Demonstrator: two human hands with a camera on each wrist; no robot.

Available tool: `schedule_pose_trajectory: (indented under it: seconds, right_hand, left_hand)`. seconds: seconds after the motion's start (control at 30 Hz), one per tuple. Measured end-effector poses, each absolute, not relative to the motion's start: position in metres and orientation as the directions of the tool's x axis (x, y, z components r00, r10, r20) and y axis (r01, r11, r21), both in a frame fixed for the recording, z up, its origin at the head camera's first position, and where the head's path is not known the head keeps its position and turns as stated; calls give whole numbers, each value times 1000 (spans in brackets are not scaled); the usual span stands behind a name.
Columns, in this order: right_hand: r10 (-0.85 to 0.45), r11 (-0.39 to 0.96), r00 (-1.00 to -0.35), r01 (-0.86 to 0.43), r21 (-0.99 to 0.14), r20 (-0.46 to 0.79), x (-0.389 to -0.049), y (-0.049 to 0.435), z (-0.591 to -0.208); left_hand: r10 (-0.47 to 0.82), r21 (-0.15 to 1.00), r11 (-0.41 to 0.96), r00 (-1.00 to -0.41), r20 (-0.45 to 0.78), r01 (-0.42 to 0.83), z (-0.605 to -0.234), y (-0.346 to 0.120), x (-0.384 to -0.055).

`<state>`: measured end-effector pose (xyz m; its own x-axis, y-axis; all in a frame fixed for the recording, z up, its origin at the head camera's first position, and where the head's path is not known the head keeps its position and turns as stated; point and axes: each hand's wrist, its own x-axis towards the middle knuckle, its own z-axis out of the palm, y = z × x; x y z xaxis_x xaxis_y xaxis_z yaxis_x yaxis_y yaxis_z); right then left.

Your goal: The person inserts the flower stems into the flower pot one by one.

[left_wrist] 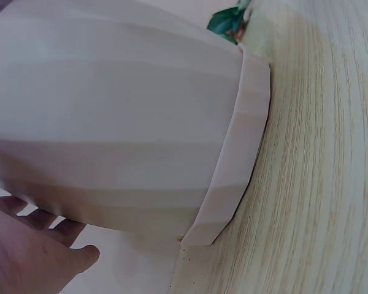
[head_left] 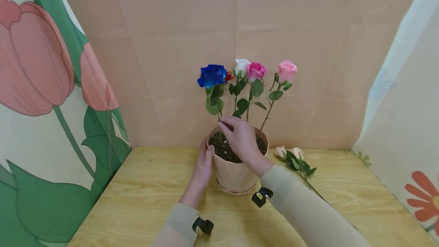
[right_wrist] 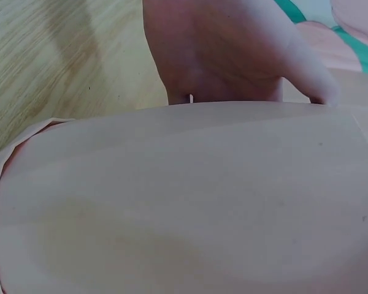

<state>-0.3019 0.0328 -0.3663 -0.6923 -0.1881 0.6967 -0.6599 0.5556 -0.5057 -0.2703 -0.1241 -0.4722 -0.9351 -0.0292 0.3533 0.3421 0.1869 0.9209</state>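
Note:
A pale pink flowerpot (head_left: pixel 233 176) filled with dark soil (head_left: pixel 223 148) stands on a matching saucer (left_wrist: pixel 236 147). My left hand (head_left: pixel 201 165) holds the pot's left side, thumb near the rim and fingers around the far side. Over the soil, my right hand (head_left: pixel 242 136) pinches the stem of a blue rose (head_left: pixel 211 75) between thumb and fingertips. Behind that hand rise a white rose (head_left: pixel 241 66), a deep pink rose (head_left: pixel 256 71) and a light pink rose (head_left: pixel 287 71). A red flower (head_left: pixel 229 76) is mostly hidden by the blue one.
Two pale peach roses (head_left: pixel 295 153) lie on the wooden table (head_left: pixel 154 186) to the right of the pot, their stems running toward the right sleeve (head_left: pixel 302 201). A plain pinkish backdrop (head_left: pixel 164 68) closes the back, with flower-printed panels (head_left: pixel 41 148) at both sides.

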Motion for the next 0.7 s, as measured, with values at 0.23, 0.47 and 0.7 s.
schedule_pose_trajectory:
  seconds: [0.23, 0.47, 0.7]
  right_hand:
    - [-182, 556, -715, -641, -529, 675, -299, 32, -365]
    - [-153, 549, -727, -626, -554, 670, -300, 31, -368]
    - [-135, 535, -735, -619, -575, 665, -299, 32, -369]
  left_hand:
    - [-29, 926, 175, -939, 343, 333, -471, -124, -269]
    - [-28, 926, 155, -935, 353, 345, -471, -124, -270]
    - [-25, 929, 160, -939, 343, 335, -471, -124, -270]
